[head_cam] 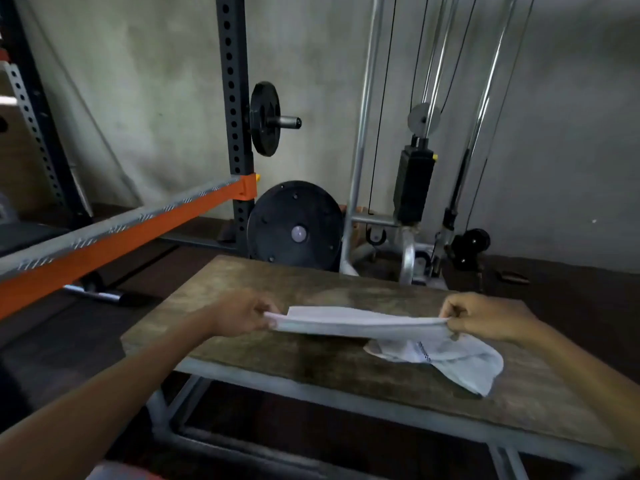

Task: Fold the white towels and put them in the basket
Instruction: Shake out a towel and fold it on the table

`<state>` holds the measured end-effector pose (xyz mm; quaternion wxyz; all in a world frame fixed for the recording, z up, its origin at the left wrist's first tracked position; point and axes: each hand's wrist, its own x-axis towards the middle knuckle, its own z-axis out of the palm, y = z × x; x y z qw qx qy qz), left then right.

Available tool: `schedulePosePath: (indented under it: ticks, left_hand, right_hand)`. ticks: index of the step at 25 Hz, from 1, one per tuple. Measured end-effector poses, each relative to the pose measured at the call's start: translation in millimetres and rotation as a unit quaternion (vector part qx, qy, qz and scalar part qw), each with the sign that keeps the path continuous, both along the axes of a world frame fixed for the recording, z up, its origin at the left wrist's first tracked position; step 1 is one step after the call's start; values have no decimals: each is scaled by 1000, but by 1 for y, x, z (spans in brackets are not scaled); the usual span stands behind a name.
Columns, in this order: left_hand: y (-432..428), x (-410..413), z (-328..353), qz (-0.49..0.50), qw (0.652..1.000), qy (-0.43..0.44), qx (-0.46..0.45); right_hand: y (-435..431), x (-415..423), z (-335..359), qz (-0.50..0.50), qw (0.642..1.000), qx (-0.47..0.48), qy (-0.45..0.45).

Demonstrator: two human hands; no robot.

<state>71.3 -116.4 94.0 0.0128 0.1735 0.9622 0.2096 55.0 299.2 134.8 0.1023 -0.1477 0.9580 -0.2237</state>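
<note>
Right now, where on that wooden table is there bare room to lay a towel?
The worn wooden tabletop is bare along its far edge, beyond the stretched white towel, and at the near-left corner. The crumpled white towel crowds the right.

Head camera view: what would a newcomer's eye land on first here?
The white towel stretched flat between the left hand and right hand, just above the wooden table in the centre. Next, a crumpled towel lying on the table's near right, and the orange beam slanting across the left.
</note>
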Motion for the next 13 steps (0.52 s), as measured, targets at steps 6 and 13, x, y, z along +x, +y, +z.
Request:
schedulePosePath:
  ticks: [6,13]
  left_hand:
    - [10,11,-96,17,988,-122,94]
    - [19,-37,-122,167,915,-180,319]
  right_hand:
    - [13,-3,-111,-23,998,-6,-56]
    - [7,-43,-139,-71,990,-121,25]
